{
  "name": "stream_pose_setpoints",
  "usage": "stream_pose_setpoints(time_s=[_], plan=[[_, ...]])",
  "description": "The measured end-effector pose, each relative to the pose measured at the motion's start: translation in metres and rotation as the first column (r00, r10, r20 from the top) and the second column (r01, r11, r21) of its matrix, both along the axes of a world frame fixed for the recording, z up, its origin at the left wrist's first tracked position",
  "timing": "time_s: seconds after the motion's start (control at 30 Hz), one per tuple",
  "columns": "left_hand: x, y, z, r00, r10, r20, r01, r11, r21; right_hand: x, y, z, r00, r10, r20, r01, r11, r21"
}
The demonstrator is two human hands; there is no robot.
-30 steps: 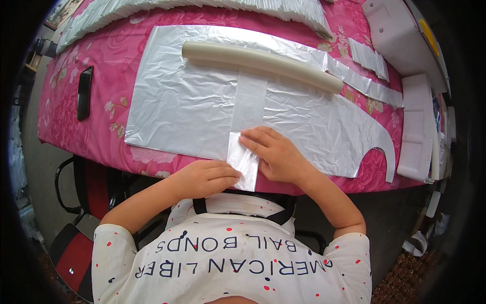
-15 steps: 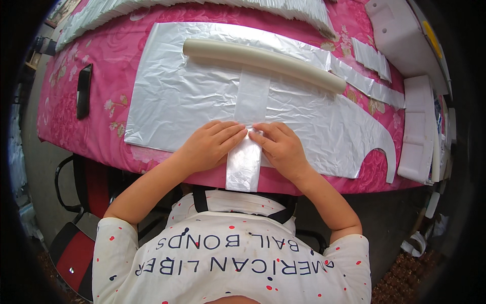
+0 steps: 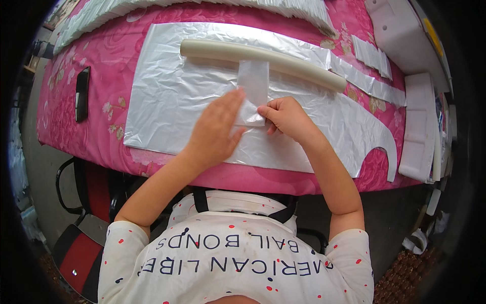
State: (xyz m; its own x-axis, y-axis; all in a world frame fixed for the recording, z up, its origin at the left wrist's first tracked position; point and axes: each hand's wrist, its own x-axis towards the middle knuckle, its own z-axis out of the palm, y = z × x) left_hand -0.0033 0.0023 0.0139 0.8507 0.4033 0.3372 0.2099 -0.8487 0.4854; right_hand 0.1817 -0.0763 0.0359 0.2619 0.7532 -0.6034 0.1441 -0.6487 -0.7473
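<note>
A folded strip of shiny translucent plastic film [image 3: 253, 76] lies on top of a larger silvery-white plastic sheet [image 3: 172, 101], its upper end against a beige tube [image 3: 263, 58]. My right hand [image 3: 288, 119] is closed in a pinch on the strip's lower right edge. Over the strip's left edge, my left hand [image 3: 217, 126] is stretched out, slightly blurred, with the fingers together and the thumb apart. The strip's near end is folded up, level with my hands. The large sheet has a curved cutout at its right end.
A pink floral cloth [image 3: 106, 40] covers the table. A dark phone [image 3: 82, 93] lies at the left. Long rows of folded white plastic pieces [image 3: 202, 2] line the far edge, with a smaller stack [image 3: 372, 57] at right. White foam boxes [image 3: 417, 126] stand along the right side.
The strip's near end, which hung over the table edge, is now folded up onto the sheet. Both hands moved away from me; the left turned and stretched out its fingers.
</note>
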Motion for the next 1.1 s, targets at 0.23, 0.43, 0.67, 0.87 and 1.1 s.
stream_pose_setpoints(time_s=[0.23, 0.43, 0.67, 0.87, 1.1], plan=[[0.009, -0.03, -0.015, 0.94, -0.01, -0.341, 0.04, 0.996, 0.082, 0.002, 0.003, -0.002, 0.997, -0.027, -0.076, 0.027, 1.0, -0.008], [0.009, -0.022, -0.01, 0.949, -0.049, -0.31, 0.074, 0.995, 0.071, -0.024, -0.021, -0.008, 0.593, -0.222, 0.774, -0.292, 0.837, 0.464], [0.019, -0.003, 0.0, 0.99, -0.047, -0.136, 0.059, 0.994, 0.088, 0.005, -0.01, -0.02, 0.484, 0.029, 0.875, -0.715, 0.59, 0.376], [0.026, 0.004, -0.008, 0.992, -0.031, -0.119, 0.063, 0.957, 0.283, 0.021, -0.001, -0.022, 0.58, 0.055, 0.813, -0.677, 0.586, 0.444], [-0.015, -0.016, -0.004, 0.964, -0.265, 0.002, 0.259, 0.946, 0.196, -0.005, -0.033, -0.025, 0.544, 0.067, 0.836, -0.756, 0.473, 0.454]])
